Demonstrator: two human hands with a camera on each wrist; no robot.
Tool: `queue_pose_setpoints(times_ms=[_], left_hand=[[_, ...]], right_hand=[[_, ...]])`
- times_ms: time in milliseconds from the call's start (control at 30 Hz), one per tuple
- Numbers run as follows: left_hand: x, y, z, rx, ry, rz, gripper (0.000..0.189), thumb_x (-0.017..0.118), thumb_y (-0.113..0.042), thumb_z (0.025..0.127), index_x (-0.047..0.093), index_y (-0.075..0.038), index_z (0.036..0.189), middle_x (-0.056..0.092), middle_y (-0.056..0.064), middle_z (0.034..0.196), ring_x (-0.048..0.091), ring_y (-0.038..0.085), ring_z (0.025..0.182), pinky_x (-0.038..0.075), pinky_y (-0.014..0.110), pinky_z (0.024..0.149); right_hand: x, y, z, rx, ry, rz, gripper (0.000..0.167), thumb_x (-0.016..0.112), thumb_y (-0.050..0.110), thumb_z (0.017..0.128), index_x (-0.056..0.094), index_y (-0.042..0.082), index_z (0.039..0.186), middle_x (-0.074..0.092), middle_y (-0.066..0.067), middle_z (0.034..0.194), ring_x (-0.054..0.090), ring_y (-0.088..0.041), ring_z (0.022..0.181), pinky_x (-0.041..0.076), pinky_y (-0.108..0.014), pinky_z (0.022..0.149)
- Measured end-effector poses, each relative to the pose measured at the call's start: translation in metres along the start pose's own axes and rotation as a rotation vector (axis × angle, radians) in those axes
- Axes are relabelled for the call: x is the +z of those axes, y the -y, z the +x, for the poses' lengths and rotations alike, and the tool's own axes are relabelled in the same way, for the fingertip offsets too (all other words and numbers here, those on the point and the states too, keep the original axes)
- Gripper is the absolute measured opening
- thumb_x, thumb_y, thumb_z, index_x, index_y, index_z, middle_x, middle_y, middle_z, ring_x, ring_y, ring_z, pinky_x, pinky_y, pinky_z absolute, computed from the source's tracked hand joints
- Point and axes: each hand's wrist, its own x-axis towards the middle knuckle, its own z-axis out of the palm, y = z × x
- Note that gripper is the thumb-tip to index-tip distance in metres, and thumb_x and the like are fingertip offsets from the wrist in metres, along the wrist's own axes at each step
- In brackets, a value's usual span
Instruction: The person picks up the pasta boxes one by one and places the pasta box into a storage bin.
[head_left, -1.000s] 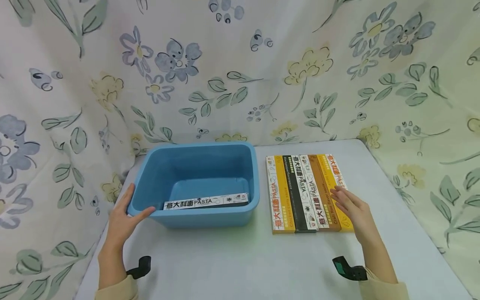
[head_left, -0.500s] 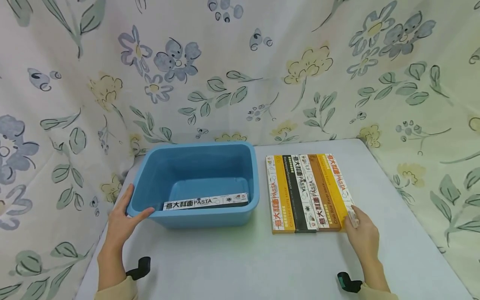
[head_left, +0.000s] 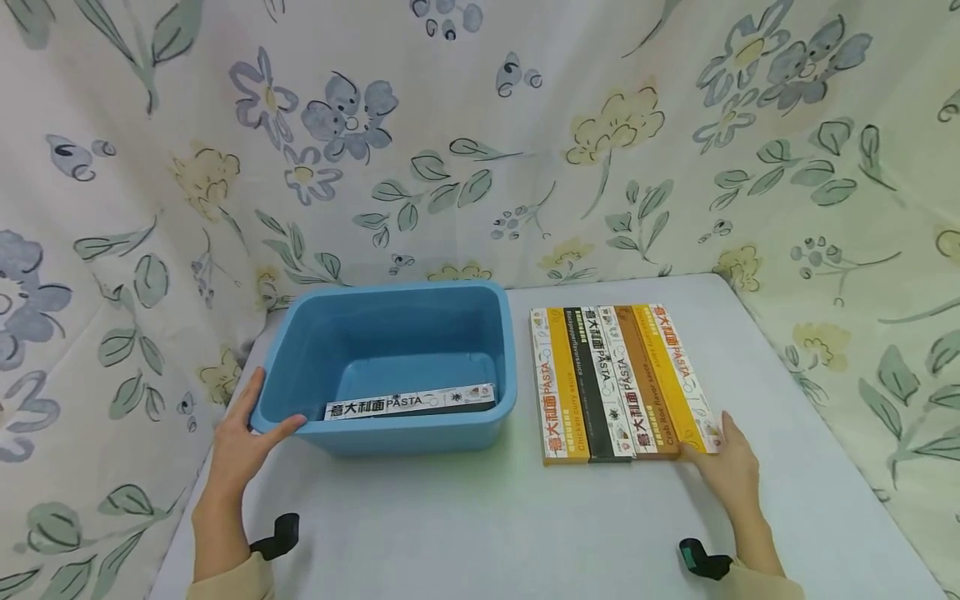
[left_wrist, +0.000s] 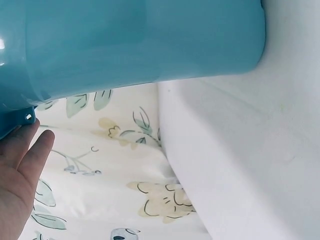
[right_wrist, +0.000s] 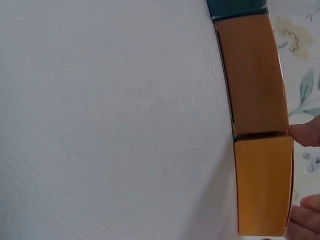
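In the head view my left hand [head_left: 238,446] rests on the near left corner of a blue plastic tub [head_left: 412,440]. Its thumb lies over the front rim and its fingers stretch straight along the side; the left wrist view shows fingertips [left_wrist: 46,137] under the rim. Inside the tub lies a black-and-white pasta box [head_left: 408,402]. My right hand [head_left: 729,469] pinches the near end of the rightmost yellow-and-white pasta box [head_left: 678,379]. In the right wrist view the thumb touches the seam beside the brown box [right_wrist: 254,75], with fingers at the yellow end's [right_wrist: 264,185] other side.
Left of the held box, several pasta boxes lie side by side, including a black-and-white one [head_left: 600,383] and a yellow-and-white one [head_left: 561,383]. They stand on a white table [head_left: 480,517]. A floral curtain [head_left: 465,150] hangs behind and along both sides.
My right hand has come down from above the boxes to the near end of the rightmost pasta box, and its thumb and fingers now pinch it. The left hand stays on the tub.
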Motion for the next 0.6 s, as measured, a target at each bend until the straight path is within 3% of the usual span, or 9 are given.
queue_pose_setpoints(times_ms=[233, 433, 600], left_hand=[[0.0, 0.0, 0.0, 0.001, 0.0, 0.0, 0.099, 0.075, -0.031, 0.084, 0.009, -0.018, 0.157, 0.013, 0.025, 0.158, 0.022, 0.057, 0.136, 0.029, 0.073, 0.098], [0.001, 0.001, 0.0, 0.004, -0.009, -0.004, 0.098, 0.075, -0.031, 0.084, 0.01, -0.018, 0.157, 0.014, 0.026, 0.158, 0.023, 0.057, 0.136, 0.029, 0.073, 0.098], [0.0, 0.002, 0.0, 0.012, -0.006, -0.005, 0.098, 0.074, -0.031, 0.085, 0.01, -0.018, 0.157, 0.015, 0.027, 0.157, 0.024, 0.058, 0.135, 0.031, 0.074, 0.096]], right_hand=[[-0.008, -0.007, 0.013, 0.119, 0.021, -0.008, 0.094, 0.068, 0.022, 0.084, 0.01, -0.01, 0.151, 0.026, -0.036, 0.148, 0.026, -0.055, 0.134, 0.026, -0.063, 0.108], [-0.013, -0.008, 0.031, 0.141, 0.152, -0.047, 0.104, 0.069, 0.04, 0.084, 0.006, -0.011, 0.15, 0.02, -0.039, 0.149, 0.023, -0.057, 0.133, 0.025, -0.067, 0.106], [-0.014, -0.006, 0.04, 0.164, 0.217, -0.023, 0.105, 0.069, 0.044, 0.084, 0.008, -0.012, 0.149, 0.019, -0.041, 0.147, 0.023, -0.058, 0.131, 0.026, -0.067, 0.105]])
